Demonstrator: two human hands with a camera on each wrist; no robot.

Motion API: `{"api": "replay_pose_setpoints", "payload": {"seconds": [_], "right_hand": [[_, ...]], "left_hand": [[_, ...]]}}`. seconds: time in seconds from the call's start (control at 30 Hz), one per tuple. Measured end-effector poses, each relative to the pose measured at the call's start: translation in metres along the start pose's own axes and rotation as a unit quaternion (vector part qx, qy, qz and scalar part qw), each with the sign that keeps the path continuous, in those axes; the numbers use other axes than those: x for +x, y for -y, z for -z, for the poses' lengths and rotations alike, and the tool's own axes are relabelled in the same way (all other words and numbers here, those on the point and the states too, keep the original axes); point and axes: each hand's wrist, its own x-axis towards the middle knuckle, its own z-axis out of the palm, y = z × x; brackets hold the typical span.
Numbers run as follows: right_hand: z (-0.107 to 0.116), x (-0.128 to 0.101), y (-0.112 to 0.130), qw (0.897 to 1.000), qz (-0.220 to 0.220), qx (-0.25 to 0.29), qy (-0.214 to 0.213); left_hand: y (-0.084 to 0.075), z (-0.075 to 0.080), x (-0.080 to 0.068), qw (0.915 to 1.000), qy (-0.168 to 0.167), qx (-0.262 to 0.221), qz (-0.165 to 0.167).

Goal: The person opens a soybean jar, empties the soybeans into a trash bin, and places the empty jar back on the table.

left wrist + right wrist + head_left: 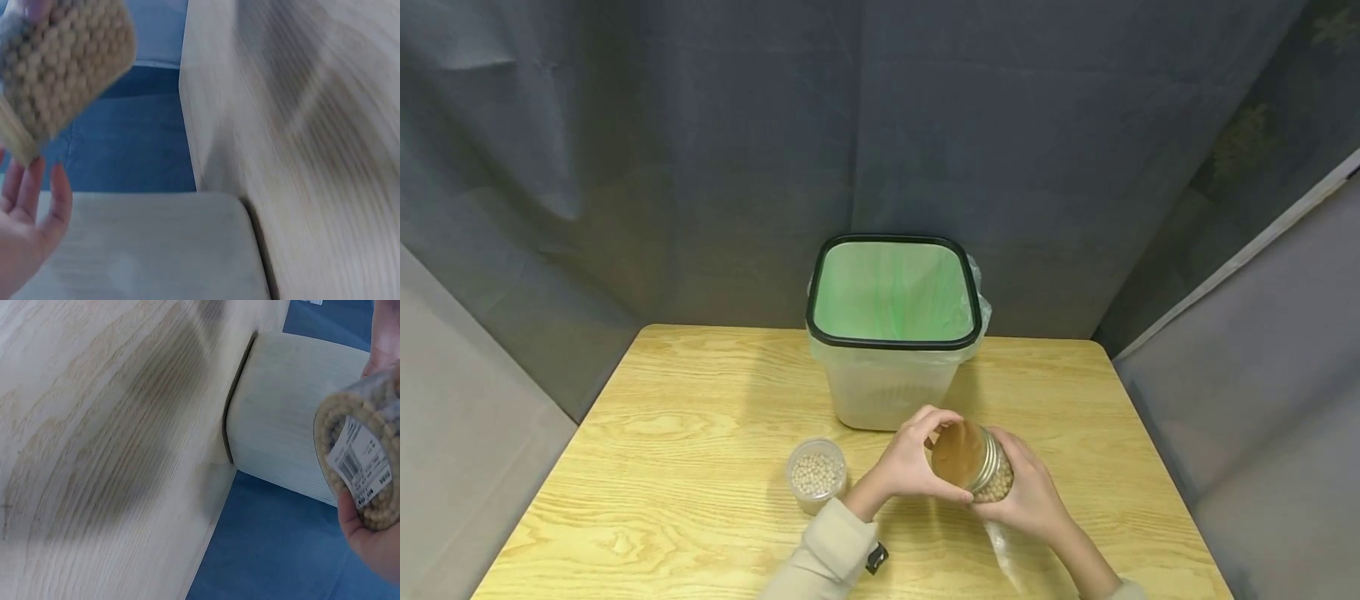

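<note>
While both hands meet over the near middle of a light wooden surface (700, 392), a clear glass jar packed with pale round beans (992, 479) sits tipped on its side between them, its flat bronze-coloured metal lid (958, 454) facing up toward the head camera. The right hand (1030, 500) cradles the jar's body from below and behind, fingers curled round the glass; its wrist view shows the jar's base (362, 469), ringed with beans and bearing a white barcode label (359, 462), resting against the palm (375, 550). The left hand (910, 462) reaches in from the other side, thumb and fingers curled round the lid's rim. From the left wrist camera, the bean-filled glass (62, 62) hangs just above that hand's fingers (31, 187), which show there only in part; the picture is blurred.

Just beyond the two hands stands a translucent square plastic bin (887, 383) with a black rim and a green bag liner (895, 292), its wall close to the left hand's fingertips but apart from them. Near the left forearm, on its outer side, a small clear round plastic tub of the same pale beans (816, 475) stands upright and uncovered on the surface. A beige sleeve (831, 550) covers the left forearm. Under the right wrist lies a scrap of clear plastic film (1007, 554). Dark grey cloth (700, 150) hangs behind the surface.
</note>
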Motion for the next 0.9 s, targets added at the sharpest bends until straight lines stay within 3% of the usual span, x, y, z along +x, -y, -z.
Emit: {"api": "replay_pose_setpoints", "payload": {"seconds": [0.17,0.3,0.4,0.5,0.63,0.73,0.9], "right_hand": [[-0.002,0.001,0.002,0.999,0.009,-0.025,-0.028],[-0.004,0.003,0.003,0.998,0.013,-0.046,-0.047],[-0.004,0.004,0.003,0.996,0.011,-0.058,-0.059],[-0.003,0.005,0.002,0.996,0.008,-0.052,-0.068],[-0.003,0.004,0.002,0.998,-0.004,-0.015,-0.061],[-0.003,0.001,0.002,0.998,-0.031,0.023,-0.052],[0.003,0.000,0.003,0.994,-0.066,0.069,-0.053]], "left_hand": [[-0.008,-0.009,0.000,0.9950,-0.051,0.013,0.085],[-0.013,-0.016,0.000,0.9826,-0.081,0.001,0.167],[-0.013,-0.018,0.000,0.9737,-0.099,-0.017,0.205],[-0.013,-0.018,0.000,0.9739,-0.099,-0.024,0.203],[-0.016,-0.012,-0.001,0.9804,-0.086,-0.029,0.175],[-0.016,-0.007,-0.001,0.9830,-0.081,-0.064,0.152],[-0.008,0.003,-0.004,0.9778,-0.081,-0.126,0.146]]}}
